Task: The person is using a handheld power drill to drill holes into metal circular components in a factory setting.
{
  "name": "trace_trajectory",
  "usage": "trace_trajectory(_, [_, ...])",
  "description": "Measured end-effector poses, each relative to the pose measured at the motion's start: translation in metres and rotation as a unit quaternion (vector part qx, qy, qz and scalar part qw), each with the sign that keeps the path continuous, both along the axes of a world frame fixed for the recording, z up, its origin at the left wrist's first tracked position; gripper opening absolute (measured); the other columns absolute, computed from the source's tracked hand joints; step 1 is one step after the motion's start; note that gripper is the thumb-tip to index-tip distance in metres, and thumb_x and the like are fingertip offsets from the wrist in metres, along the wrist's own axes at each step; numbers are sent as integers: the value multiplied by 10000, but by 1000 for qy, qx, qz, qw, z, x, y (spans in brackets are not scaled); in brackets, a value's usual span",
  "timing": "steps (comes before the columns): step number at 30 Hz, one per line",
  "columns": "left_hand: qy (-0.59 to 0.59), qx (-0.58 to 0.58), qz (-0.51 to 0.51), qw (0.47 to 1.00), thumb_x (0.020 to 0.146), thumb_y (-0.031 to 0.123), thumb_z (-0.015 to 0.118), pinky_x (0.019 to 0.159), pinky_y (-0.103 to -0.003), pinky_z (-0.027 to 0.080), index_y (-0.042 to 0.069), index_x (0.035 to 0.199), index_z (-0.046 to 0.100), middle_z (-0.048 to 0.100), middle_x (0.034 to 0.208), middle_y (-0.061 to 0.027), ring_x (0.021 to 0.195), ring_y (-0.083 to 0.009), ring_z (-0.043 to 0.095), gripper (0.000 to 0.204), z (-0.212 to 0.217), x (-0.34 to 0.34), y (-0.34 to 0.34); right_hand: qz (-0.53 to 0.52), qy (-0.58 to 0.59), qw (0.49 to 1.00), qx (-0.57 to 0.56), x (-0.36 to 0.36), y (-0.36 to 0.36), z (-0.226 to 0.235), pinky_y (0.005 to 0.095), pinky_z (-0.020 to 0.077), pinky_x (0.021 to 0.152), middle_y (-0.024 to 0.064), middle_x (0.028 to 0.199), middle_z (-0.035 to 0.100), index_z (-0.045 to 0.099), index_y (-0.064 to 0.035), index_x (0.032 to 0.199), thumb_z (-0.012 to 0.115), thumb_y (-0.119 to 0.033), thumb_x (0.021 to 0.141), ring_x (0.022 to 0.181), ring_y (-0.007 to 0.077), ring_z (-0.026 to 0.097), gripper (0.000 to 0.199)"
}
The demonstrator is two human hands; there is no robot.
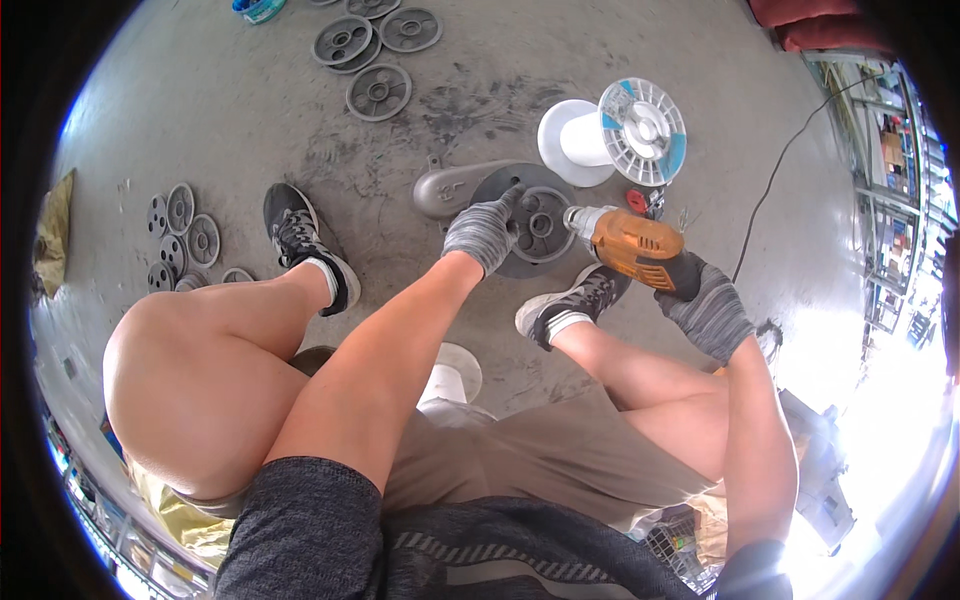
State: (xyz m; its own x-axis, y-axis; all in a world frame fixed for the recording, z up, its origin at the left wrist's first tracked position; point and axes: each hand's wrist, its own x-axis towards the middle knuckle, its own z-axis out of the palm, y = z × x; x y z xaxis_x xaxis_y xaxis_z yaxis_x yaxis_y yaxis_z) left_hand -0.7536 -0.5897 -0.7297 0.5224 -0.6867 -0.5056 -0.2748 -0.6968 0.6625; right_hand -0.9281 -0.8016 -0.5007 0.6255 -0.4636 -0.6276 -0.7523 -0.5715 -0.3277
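Observation:
My right hand [706,312], in a striped grey knit glove, is closed round the handle of an orange power drill [638,246]. The drill's chuck points left, beside the rim of a dark grey spoked wheel [541,224]. That wheel lies on a larger flat dark disc [488,187]. My left hand [482,236], gloved alike, rests on the disc's left side with its index finger stretched along it and the thumb apart. No object shows in those fingers. A grey teardrop-shaped metal cover [441,192] lies partly under the disc.
Beyond the disc stands a white plastic spool [642,132], with a small red item [636,200] near it. Several grey wheels [379,92] lie on the far floor and more [203,240] at left. A black cable [768,190] runs along the right. I sit on another white spool [458,372].

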Motion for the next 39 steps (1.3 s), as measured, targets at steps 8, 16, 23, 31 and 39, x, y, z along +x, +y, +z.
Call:
trace_trajectory(8, [40, 22, 6, 999, 977, 171, 607, 850, -521, 572, 286, 1592, 467, 753, 988, -210, 911, -393, 734, 642, 13, 4, 0, 31, 50, 998, -29, 11, 4, 2, 411, 563, 943, 214, 1122, 757, 657, -39, 1289, 766, -150, 837, 1060, 360, 732, 478])
trace_trajectory(16, [52, 15, 12, 998, 1015, 203, 588, 824, -526, 575, 312, 1590, 464, 751, 1011, -202, 918, -392, 732, 598, -5, 2, 6, 58, 77, 995, -40, 31, -4, -2, 408, 570, 942, 205, 1102, 764, 674, -45, 1267, 768, -136, 836, 1058, 366, 731, 450])
trace_trajectory(23, [65, 3, 15, 998, 1020, 168, 570, 834, -515, 581, 296, 1610, 431, 753, 1059, -187, 944, -385, 733, 619, -3, 3, 2, 53, 92, 992, -66, 38, -1, 5, 395, 578, 914, 184, 1096, 770, 676, -50, 1250, 764, -81, 827, 1032, 338, 744, 433])
trace_trajectory(31, [67, 8, -17, 998, 1015, 146, 570, 880, -497, 591, 263, 1624, 413, 751, 1146, -173, 1022, -359, 735, 639, -4, 5, 5, 64, 98, 990, -77, 48, -5, 3, 400, 580, 901, 180, 1083, 771, 685, -65, 1241, 763, -97, 836, 1011, 343, 747, 414])
trace_trajectory(39, [76, 1, -23, 997, 1016, 141, 567, 894, -495, 588, 259, 1629, 403, 748, 1178, -171, 1045, -359, 731, 645, 3, 8, 3, 56, 101, 990, -76, 50, -4, 8, 404, 582, 896, 186, 1062, 772, 685, -58, 1216, 773, -106, 826, 1010, 363, 743, 403])
